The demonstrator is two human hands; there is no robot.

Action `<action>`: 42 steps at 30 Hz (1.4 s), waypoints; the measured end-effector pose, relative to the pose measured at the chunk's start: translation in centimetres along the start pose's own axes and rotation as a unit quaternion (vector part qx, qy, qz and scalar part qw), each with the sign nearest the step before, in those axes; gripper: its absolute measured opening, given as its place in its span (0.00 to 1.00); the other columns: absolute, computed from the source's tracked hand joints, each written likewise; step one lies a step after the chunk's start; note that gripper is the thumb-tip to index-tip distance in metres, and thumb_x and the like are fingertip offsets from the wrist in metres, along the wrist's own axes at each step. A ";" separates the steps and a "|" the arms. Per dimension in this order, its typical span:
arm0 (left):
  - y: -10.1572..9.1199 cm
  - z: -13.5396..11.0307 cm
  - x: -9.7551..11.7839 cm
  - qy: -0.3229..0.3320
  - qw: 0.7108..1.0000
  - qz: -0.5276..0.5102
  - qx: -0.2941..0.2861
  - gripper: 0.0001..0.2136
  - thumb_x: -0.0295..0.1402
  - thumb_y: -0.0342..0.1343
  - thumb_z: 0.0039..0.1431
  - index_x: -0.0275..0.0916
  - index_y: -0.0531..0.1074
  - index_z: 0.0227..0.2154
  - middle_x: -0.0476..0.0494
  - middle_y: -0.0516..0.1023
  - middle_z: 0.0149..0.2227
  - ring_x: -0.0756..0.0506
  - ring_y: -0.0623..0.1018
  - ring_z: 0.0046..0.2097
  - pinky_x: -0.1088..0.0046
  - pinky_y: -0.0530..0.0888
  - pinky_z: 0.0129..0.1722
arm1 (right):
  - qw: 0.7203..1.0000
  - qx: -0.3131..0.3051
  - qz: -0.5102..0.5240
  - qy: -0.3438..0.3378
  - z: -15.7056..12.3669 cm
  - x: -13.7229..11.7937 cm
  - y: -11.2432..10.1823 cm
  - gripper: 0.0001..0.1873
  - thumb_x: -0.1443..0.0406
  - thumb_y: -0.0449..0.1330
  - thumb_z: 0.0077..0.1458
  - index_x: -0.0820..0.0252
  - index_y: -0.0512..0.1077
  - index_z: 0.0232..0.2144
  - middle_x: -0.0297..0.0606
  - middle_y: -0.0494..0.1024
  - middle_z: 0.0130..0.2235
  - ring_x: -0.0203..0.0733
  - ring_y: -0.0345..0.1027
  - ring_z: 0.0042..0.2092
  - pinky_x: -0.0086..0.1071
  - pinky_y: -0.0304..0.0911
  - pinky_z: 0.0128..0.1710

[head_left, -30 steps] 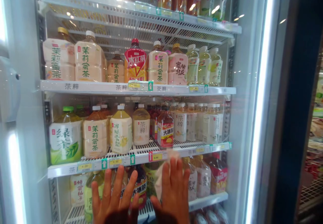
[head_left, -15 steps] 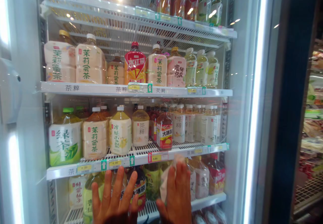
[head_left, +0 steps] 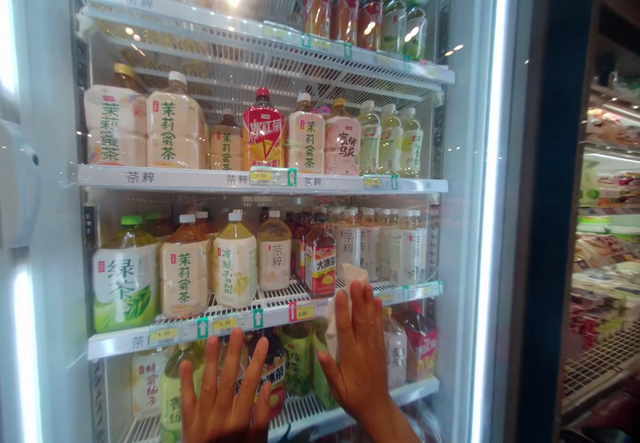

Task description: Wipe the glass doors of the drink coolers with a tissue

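Observation:
My right hand lies flat, fingers close together, over a crumpled pale tissue whose edges stick out above and to the left of the fingers. It is held up against the glass door of a drinks cooler, in front of the lower shelf edge. To its left, my left hand is raised with its fingers spread and nothing in it; whether its palm touches the glass is hidden. Behind the hands stand bottled teas, among them a dark iced tea bottle and a large green tea bottle.
White wire shelves carry several rows of bottles behind the glass. A bright light strip runs down the right side, next to a dark door frame. A pale fitting sits at the left. Farther right are shelves of packaged goods.
My right hand has moved up and slightly right with the tissue, showing more of the wrist. My left hand has stayed nearly in place. The view has turned slightly right.

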State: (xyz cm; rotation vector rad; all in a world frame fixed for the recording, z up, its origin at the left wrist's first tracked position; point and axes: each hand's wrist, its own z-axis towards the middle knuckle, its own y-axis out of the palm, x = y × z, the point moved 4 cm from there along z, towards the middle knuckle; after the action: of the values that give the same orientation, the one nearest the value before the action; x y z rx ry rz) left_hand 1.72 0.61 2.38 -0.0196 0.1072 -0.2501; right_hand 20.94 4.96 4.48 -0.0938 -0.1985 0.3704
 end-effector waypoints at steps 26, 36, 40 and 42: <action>-1.5 -0.1 -1.2 0.016 0.999 -0.036 -0.019 0.28 0.41 0.55 0.67 0.51 0.60 0.69 0.50 0.53 0.74 0.42 0.51 0.76 0.52 0.42 0.75 | 0.962 -0.050 0.014 -0.268 -4.1 -2.5 0.7 0.51 0.36 0.42 0.65 0.67 0.44 0.74 0.45 0.40 0.76 0.55 0.33 0.77 0.49 0.30 0.75; -4.8 -2.8 -8.5 -0.014 0.997 -0.013 -0.074 0.33 0.38 0.60 0.62 0.58 0.57 0.69 0.53 0.52 0.74 0.39 0.50 0.76 0.44 0.39 0.74 | 0.930 -0.048 0.031 -0.363 -1.2 -8.9 1.1 0.40 0.40 0.50 0.65 0.55 0.60 0.69 0.34 0.53 0.74 0.50 0.41 0.76 0.46 0.36 0.75; -4.7 -4.6 -9.1 0.000 0.999 -0.002 -0.052 0.34 0.39 0.60 0.62 0.56 0.56 0.69 0.53 0.51 0.74 0.41 0.49 0.76 0.47 0.39 0.75 | 0.924 -0.079 0.050 -0.371 3.0 -7.8 0.5 0.46 0.35 0.45 0.63 0.57 0.57 0.71 0.31 0.57 0.73 0.44 0.40 0.76 0.41 0.43 0.74; -4.5 -5.1 -9.1 -0.009 0.999 -0.004 -0.050 0.33 0.38 0.60 0.62 0.56 0.58 0.69 0.52 0.52 0.73 0.41 0.49 0.76 0.45 0.39 0.74 | 0.952 -0.075 0.044 -0.294 7.3 -6.5 0.2 0.53 0.33 0.43 0.62 0.64 0.46 0.74 0.40 0.54 0.74 0.49 0.35 0.76 0.48 0.42 0.74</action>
State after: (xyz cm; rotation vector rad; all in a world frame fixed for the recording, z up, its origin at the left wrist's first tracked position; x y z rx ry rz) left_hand -8.67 -1.53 -1.56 -0.1225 0.1015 -0.2530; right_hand 13.35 3.17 10.41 -0.1405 -0.8161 0.4663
